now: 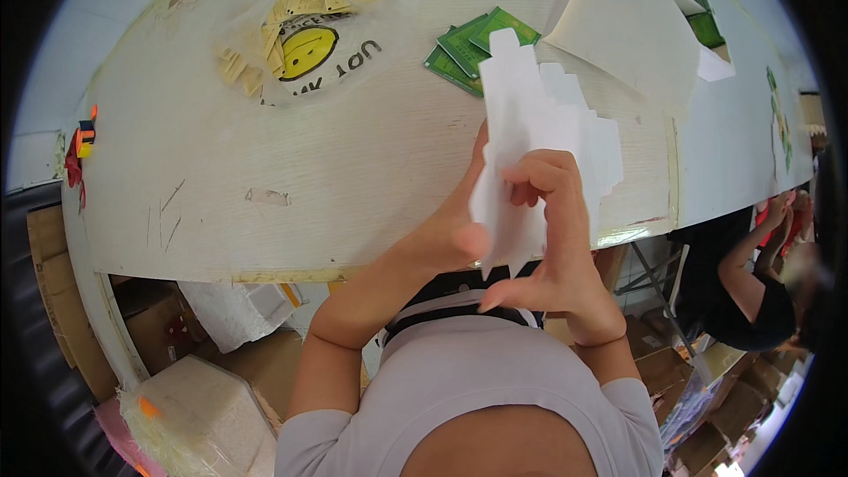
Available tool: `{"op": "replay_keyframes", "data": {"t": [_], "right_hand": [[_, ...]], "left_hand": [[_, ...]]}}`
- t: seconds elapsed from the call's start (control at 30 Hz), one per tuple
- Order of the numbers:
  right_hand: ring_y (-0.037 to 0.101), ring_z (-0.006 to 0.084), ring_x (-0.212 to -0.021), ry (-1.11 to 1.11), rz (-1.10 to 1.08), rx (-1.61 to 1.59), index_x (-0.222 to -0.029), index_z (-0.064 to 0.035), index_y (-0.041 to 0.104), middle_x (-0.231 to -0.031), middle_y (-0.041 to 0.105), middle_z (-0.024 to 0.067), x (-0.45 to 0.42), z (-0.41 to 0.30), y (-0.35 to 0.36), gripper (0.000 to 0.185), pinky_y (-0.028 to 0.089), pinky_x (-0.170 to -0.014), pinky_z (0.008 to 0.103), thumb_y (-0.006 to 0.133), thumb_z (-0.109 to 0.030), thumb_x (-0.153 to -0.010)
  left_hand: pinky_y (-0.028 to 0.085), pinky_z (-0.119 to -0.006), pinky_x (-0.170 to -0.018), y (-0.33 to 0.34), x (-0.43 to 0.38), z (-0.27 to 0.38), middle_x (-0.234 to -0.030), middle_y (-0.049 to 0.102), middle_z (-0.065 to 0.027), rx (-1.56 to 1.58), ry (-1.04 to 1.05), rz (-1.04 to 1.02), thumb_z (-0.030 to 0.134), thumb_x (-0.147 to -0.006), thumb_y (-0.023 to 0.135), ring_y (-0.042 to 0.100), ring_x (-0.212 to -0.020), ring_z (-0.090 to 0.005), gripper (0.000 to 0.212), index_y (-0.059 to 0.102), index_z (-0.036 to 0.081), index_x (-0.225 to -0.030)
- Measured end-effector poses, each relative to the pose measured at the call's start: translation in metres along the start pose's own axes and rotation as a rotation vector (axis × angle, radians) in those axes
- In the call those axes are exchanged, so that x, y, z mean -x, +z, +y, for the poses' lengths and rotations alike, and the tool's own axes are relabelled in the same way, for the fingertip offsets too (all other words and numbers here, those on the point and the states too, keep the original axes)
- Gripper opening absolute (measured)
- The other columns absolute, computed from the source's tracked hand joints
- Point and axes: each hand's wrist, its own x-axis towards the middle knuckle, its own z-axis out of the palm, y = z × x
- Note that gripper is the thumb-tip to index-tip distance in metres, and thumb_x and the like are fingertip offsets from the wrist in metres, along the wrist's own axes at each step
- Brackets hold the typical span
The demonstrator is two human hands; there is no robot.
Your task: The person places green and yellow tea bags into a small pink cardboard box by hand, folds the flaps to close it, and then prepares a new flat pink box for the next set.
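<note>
A white unfolded carton blank (517, 112) with tabs is held up over the table's near part, with more white blanks fanned to its right. My left hand (464, 232) grips its left edge, the fingers partly hidden behind it. My right hand (556, 232) is on the near side, its curled fingers against the white card and its thumb apart below. Just beyond the blanks lie several green packets (464, 46), overlapping. Farther left, a clear plastic bag (384, 69) with a yellow smiley print holds several small beige printed packets (305, 0).
A large white sheet or flat carton (623, 26) lies at the upper right beside an open box (719, 56) with green packets. Another person (755, 285) works at the right. Orange and red items (83, 139) sit at the left edge. Cardboard boxes (165, 318) stand below the table.
</note>
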Motion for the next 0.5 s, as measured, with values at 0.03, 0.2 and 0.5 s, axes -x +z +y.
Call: {"op": "replay_keyframes", "data": {"t": [0.03, 0.2, 0.5], "right_hand": [[0.042, 0.0183, -0.089, 0.035, 0.006, -0.053, -0.114, -0.005, 0.041, -0.106, 0.039, 0.0089, -0.002, -0.004, 0.005, 0.079, 0.038, -0.077, 0.0317, 0.085, -0.033, -0.055], [0.044, 0.0176, -0.086, 0.129, 0.038, -0.25, -0.117, -0.004, 0.038, -0.104, 0.04, 0.0086, 0.002, 0.003, 0.008, 0.064, 0.041, -0.075, 0.0301, 0.07, -0.01, -0.062], [0.051, 0.015, -0.091, 0.392, 0.133, -0.852, -0.113, 0.0022, 0.047, -0.102, 0.052, 0.0087, 0.004, -0.001, -0.019, 0.047, 0.043, -0.078, 0.0274, 0.049, -0.006, -0.067]], "left_hand": [[0.031, -0.034, -0.096, 0.002, -0.001, 0.002, -0.135, 0.03, -0.0068, -0.011, 0.006, -0.001, 0.082, -0.058, 0.05, 0.033, -0.121, -0.0193, 0.122, -0.004, 0.012, -0.142], [0.029, -0.035, -0.099, 0.026, -0.004, 0.017, -0.14, 0.028, -0.0053, 0.289, 0.141, 0.06, 0.072, -0.068, 0.055, 0.029, -0.126, -0.0188, 0.109, 0.002, 0.014, -0.144], [0.033, -0.039, -0.098, 0.016, -0.018, 0.017, -0.135, 0.028, -0.015, -0.108, 0.009, 0.152, 0.019, -0.069, 0.072, 0.033, -0.124, -0.026, 0.109, -0.009, 0.009, -0.141]]}}
